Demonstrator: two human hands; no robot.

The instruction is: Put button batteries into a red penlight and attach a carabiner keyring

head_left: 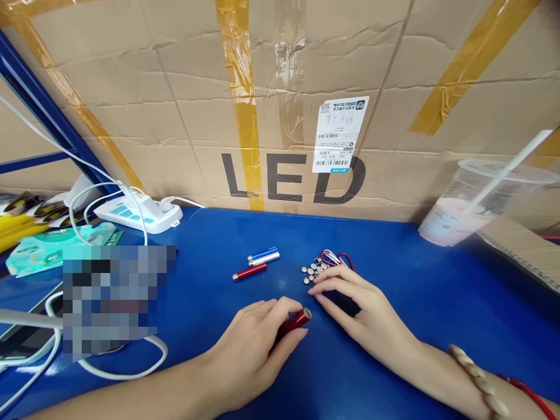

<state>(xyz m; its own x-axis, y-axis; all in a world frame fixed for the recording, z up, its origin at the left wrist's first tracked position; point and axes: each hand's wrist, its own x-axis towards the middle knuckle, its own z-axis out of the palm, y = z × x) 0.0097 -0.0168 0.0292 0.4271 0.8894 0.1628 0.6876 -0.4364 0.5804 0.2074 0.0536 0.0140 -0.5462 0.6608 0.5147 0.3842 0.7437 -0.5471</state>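
My left hand [258, 344] is wrapped round a short dark red metal tube [298, 318], and its silvery round end points up and right. Just to the right, the thumb and index fingertip of my right hand [356, 300] come together in a pinch; anything between them is too small to make out. Beyond those fingertips lies a pile of small silver button-like pieces [311, 271], partly covered by the hand. Farther left on the blue table rest a red pen-like tube [249, 272], a silver tube [264, 259] and a blue tube [263, 253], side by side.
Behind the blue table [210, 233] stands a large cardboard box [188, 87]. A red cord loop [345, 256] lies behind the pile. At left are a white power strip [140, 213], cables and a blurred-out object [116, 300]. A plastic drink cup [455, 204] with a straw stands right.
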